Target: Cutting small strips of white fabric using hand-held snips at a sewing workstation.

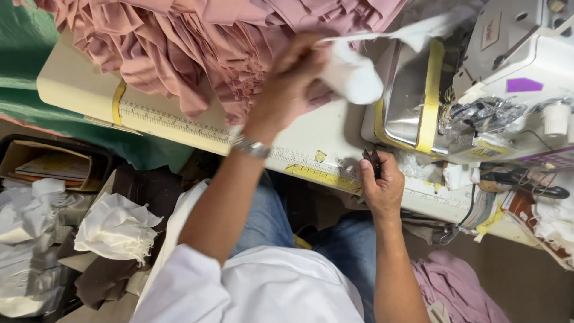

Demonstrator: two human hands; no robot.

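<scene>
White cloth is gripped in the left hand, raised over the desk beside the heap of pink fabric; a strip of it is stretched toward the sewing machine; the right hand is rested on the desk's front edge, closed around small dark snips, just by the yellow tape; a watch is worn on the left wrist; crumpled white scraps are piled on the floor.

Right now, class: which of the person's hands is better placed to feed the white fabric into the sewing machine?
Left. The left hand already grips the white fabric beside the sewing machine; the right hand holds small snips.
</scene>
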